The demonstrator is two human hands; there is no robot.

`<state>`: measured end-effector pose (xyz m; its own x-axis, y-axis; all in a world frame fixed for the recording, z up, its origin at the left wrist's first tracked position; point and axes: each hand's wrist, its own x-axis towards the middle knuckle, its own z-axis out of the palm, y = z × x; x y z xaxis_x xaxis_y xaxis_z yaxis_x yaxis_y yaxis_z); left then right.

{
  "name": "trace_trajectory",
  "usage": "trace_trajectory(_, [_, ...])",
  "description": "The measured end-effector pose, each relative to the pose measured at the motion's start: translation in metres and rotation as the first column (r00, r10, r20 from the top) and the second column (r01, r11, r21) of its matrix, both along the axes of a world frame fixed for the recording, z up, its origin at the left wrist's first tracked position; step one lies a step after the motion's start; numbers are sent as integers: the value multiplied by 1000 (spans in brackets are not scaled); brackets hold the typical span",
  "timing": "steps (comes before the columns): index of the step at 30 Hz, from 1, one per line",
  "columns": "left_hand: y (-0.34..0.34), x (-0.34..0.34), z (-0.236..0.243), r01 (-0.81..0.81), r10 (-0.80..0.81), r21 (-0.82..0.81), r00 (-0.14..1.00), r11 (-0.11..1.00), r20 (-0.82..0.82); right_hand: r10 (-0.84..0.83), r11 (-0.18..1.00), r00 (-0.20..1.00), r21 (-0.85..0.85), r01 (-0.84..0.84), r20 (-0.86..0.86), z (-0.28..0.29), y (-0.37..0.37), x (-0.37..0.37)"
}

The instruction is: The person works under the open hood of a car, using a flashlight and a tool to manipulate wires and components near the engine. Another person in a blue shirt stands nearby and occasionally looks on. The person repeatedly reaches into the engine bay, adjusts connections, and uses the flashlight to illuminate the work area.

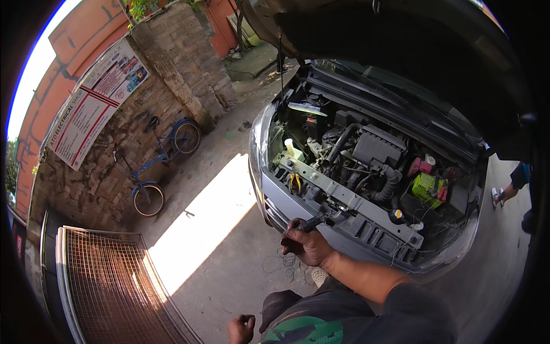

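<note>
My right hand [309, 245] is closed around a short dark cylindrical tool [314, 222], its end pointing toward the front edge of the open engine bay; I cannot make out its exact kind. Just past its tip, a metal latch [338, 213] sits on the silver front crossmember [321, 178]. Lower down, by my leg, my left hand [240, 329] hangs with fingers curled, and whatever it may hold is hidden. Yellow-handled pliers [295, 184] rest at the left part of the car's front. Deeper in the bay are the engine cover [379, 146] and a bright yellow-green box [429, 190].
Overhead, the raised hood [401, 51] stands on a thin prop rod [281, 74]. Loose thin wire [282, 265] lies on the concrete near my foot. A blue bicycle [157, 161] leans against the brick wall, a metal grille [114, 275] stands lower left, and another person's legs [507, 192] show at right.
</note>
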<state>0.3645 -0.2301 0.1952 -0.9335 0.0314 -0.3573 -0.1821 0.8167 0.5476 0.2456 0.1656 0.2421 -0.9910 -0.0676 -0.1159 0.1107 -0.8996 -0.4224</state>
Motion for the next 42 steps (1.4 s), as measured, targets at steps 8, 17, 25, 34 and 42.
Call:
trace_trajectory(8, [-175, -114, -177, 182, -197, 84, 951, 980, 238, -235, 949, 972, -214, 230, 5, -26, -31, -142])
trace_trajectory(17, [-204, -413, -121, 470, -478, 96, 872, 878, 104, -678, 729, 729, -42, 684, 91, -30, -34, -228])
trace_trajectory(25, [-191, -654, -59, 264, -284, -121, 937, 957, -202, -851, 522, 524, -69, 850, 21, 17, -17, -278])
trace_trajectory(34, [29, -661, -64, 797, -797, 106, 567, 595, 209, -924, 340, 380, 370, 864, -36, -79, 63, -275])
trace_trajectory(42, [177, -671, -76, 857, -889, 240, 431, 457, 155, -898, 42, 427, 946, 320, -104, -209, 159, -350])
